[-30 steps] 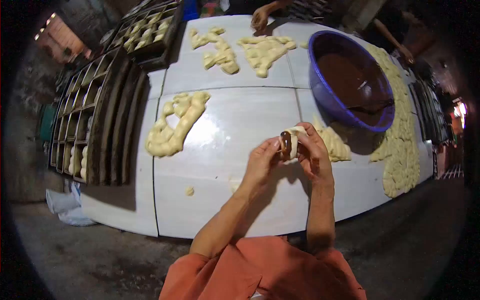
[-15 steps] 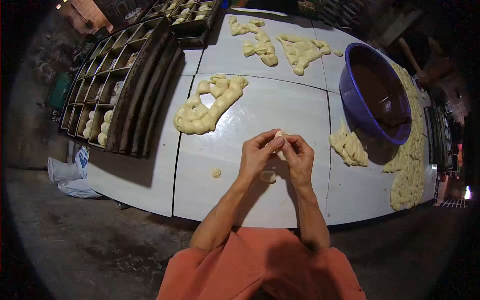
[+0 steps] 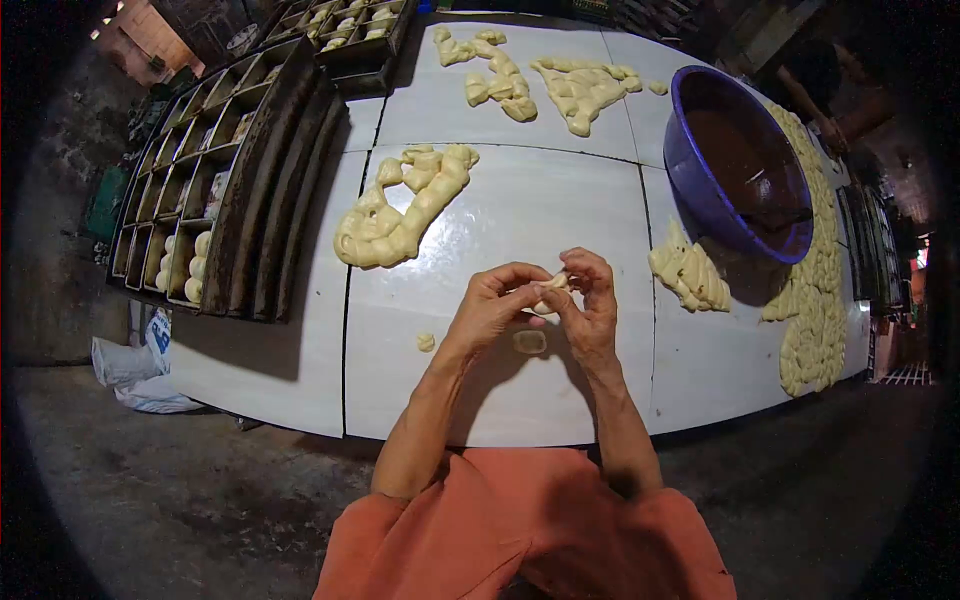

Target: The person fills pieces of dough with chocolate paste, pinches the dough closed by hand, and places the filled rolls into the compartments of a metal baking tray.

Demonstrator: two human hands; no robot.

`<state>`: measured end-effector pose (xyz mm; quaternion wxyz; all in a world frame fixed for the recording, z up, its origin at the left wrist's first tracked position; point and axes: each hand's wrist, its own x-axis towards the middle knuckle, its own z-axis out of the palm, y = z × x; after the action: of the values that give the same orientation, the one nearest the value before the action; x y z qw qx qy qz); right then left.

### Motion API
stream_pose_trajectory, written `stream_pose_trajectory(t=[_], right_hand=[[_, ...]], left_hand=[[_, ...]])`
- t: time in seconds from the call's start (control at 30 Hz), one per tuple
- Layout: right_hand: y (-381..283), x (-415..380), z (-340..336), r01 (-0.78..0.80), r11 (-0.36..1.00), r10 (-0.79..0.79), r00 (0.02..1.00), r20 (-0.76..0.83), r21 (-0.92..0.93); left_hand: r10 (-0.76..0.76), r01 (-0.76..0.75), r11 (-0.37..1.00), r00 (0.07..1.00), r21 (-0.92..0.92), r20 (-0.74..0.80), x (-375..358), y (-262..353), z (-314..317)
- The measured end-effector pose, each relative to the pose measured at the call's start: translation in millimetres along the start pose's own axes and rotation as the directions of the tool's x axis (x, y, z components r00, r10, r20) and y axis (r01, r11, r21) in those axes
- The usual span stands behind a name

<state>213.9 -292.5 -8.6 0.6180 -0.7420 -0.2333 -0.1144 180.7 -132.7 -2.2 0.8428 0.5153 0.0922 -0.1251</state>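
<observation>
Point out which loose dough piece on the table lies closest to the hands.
The small flat dough piece directly below the hands, between the wrists. The tinier scrap lies farther left; the dough heaps sit farther up the table.

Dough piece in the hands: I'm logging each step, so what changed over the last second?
The brown filling that showed a second ago is hidden: both hands, left and right, have pinched the dough piece shut around it. A small dough bit now shows under them. Bowl and dough heaps unchanged.

White tiled table (image 3: 470, 390). Blue bowl (image 3: 700, 190) at its far right; dough pile (image 3: 690, 275) just beside bowl, long dough strip (image 3: 815, 300) behind it, more dough heaps (image 3: 400, 215) left of bowl, dark trays (image 3: 260, 170) far left.
</observation>
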Motion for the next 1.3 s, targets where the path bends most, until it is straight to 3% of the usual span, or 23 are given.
stream_pose_trajectory(t=[0.1, 0.17, 0.23, 0.33, 0.43, 0.47, 0.5, 0.53, 0.57, 0.6, 0.67, 0.73, 0.8, 0.83, 0.9, 0.93, 1.0, 1.03, 1.07, 1.1, 1.17, 1.2, 1.3], right_hand=[[6.7, -7.4, 10.3, -0.066, 0.998, 0.066, 0.996, -0.056, -0.009], [9.8, -8.6, 6.6, -0.064, 0.979, 0.064, 0.998, -0.005, -0.191], [10.4, -7.8, 2.7, -0.144, 0.935, 0.168, 0.985, 0.048, -0.324], [-12.3, -5.0, 4.8, -0.335, 0.942, 0.335, 0.94, 0.062, 0.003], [-19.0, -14.0, -12.2, -0.213, 0.977, 0.214, 0.937, 0.278, -0.034], [-16.8, -19.8, -16.0, -0.164, 0.986, 0.165, 0.932, 0.323, -0.03], [-21.2, -24.9, -11.4, -0.424, 0.893, 0.37, 0.883, 0.29, 0.151], [-17.3, -27.0, -11.5, -0.408, 0.913, 0.387, 0.86, 0.333, -0.006], [-7.8, -29.4, -13.6, -0.377, 0.911, 0.411, 0.834, 0.368, -0.165], [2.3, -31.9, -17.3, -0.331, 0.886, 0.444, 0.808, 0.387, -0.324], [10.6, -35.2, -22.2, -0.367, 0.906, 0.424, 0.796, 0.431, -0.212], [2.0, -24.2, -39.0, -0.315, 0.901, 0.415, 0.825, 0.383, -0.298], [3.4, -13.6, -68.4, -0.429, 0.847, 0.498, 0.847, 0.186, -0.314], [29.2, -18.4, -87.7, -0.395, 0.876, 0.402, 0.915, -0.035, -0.275], [34.9, 1.8, -141.9, -0.618, 0.716, 0.501, 0.779, -0.378, -0.325], [84.6, -6.7, -176.3, -0.524, 0.775, 0.303, 0.799, -0.52, -0.354], [86.8, 14.5, -231.3, -0.677, 0.536, 0.274, 0.705, -0.654, -0.505], [125.1, 10.9, -265.2, -0.687, 0.318, 0.184, 0.721, -0.668, -0.653], [139.1, 18.6, -288.7, -0.687, -0.052, 0.343, 0.669, -0.659, -0.725], [143.2, 25.1, -297.3, -0.692, -0.035, 0.394, 0.653, -0.647, -0.721], [175.5, 30.8, -317.7, -0.614, 0.151, 0.315, 0.773, -0.551, -0.775], [223.1, 23.6, -333.0, -0.493, 0.298, 0.157, 0.87, -0.467, -0.818], [262.2, 11.4, -342.8, -0.342, 0.37, 0.095, 0.939, -0.331, -0.864]], left_hand=[[-0.007, 0.007, 0.996, 1.0, -0.095, -0.002, -5.8, -3.8, 2.7], [-0.033, 0.031, 0.977, 0.999, -0.212, -0.006, -10.9, -8.9, 7.9], [0.012, -0.01, 1.0, 0.997, 0.022, -0.075, -13.5, -11.8, 9.0], [0.04, -0.021, 0.99, 0.99, 0.139, -0.138, -12.7, -19.8, 1.5], [-0.05, 0.056, 0.997, 0.991, 0.044, -0.127, -19.0, -15.8, -4.1], [-0.003, 0.045, 0.981, 0.976, 0.19, -0.218, -21.2, -17.3, -4.5], [0.057, 0.046, 0.941, 0.955, 0.335, -0.291, -23.4, -19.5, -3.0], [0.126, 0.056, 0.88, 0.93, 0.471, -0.345, -25.0, -19.9, 0.2], [0.105, 0.128, 0.773, 0.94, 0.621, -0.325, -27.3, -16.0, 1.5], [0.293, 0.007, 0.7, 0.909, 0.714, -0.297, -27.3, -19.7, 3.1], [0.388, -0.096, 0.55, 0.909, 0.83, -0.152, -26.2, -28.9, 3.1], [0.386, -0.238, 0.458, 0.921, 0.857, 0.05, -20.6, -38.6, 3.6], [0.258, -0.146, 0.389, 0.965, 0.909, 0.045, -22.7, -34.4, 17.4], [0.227, -0.125, 0.452, 0.974, 0.883, 0.021, -22.7, -29.3, 22.2], [0.198, -0.092, 0.5, 0.98, 0.861, -0.01, -21.0, -30.3, 20.2], [0.187, -0.083, 0.617, 0.981, 0.783, -0.043, -20.6, -30.7, 21.8], [0.146, -0.053, 0.811, 0.983, 0.583, -0.114, -21.9, -26.6, 25.4], [0.099, 0.004, 0.808, 0.985, 0.589, -0.143, -21.8, -24.1, 24.8], [0.108, 0.01, 0.779, 0.983, 0.627, -0.149, -21.0, -24.4, 21.6], [0.116, 0.018, 0.749, 0.981, 0.662, -0.158, -20.1, -24.7, 17.1], [0.171, 0.003, 0.664, 0.973, 0.747, -0.156, -17.8, -22.9, 13.6], [0.155, 0.025, 0.661, 0.973, 0.75, -0.168, -15.4, -20.7, 13.1], [0.063, 0.153, 0.645, 0.966, 0.748, -0.251, -9.8, -14.2, 13.4]])
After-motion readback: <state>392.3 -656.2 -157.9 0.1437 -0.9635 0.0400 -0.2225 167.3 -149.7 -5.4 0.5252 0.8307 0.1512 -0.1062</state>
